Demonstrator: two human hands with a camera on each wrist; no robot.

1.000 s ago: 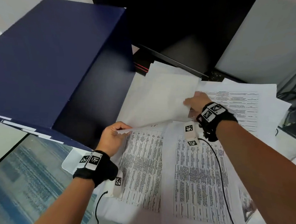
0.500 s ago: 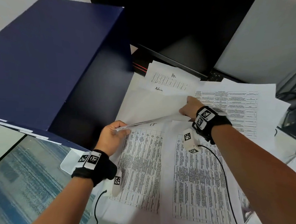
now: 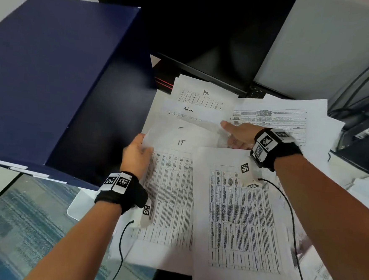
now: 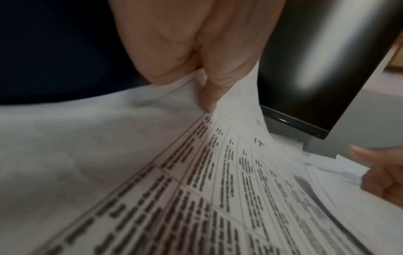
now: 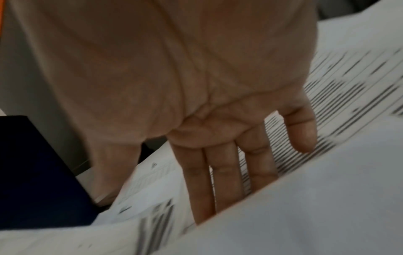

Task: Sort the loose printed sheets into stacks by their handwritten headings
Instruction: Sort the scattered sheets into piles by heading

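Printed table sheets overlap on the desk. One headed "IT" (image 3: 172, 182) lies at left; my left hand (image 3: 136, 156) pinches its upper left corner between thumb and finger, as the left wrist view (image 4: 207, 96) shows on that sheet (image 4: 218, 172). Beyond it lie a sheet headed "Admin" (image 3: 188, 110) and one headed "Hr" (image 3: 205, 93). My right hand (image 3: 236, 134) lies at the IT sheet's upper right with thumb out. Its fingers (image 5: 218, 172) are straight, and their tips slip behind a white sheet edge. Another printed sheet (image 3: 242, 209) lies under my right wrist.
A large dark blue box (image 3: 52, 76) stands tilted at left, close to my left hand. A dark monitor (image 3: 207, 43) and keyboard edge (image 3: 256, 92) sit behind the papers. More sheets (image 3: 290, 116) spread right; cables (image 3: 357, 97) run at far right.
The sheet both hands held raised, blank side up, has swung down flat, uncovering the "Hr" and "Admin" headings. My right hand has released it and straightened its fingers.
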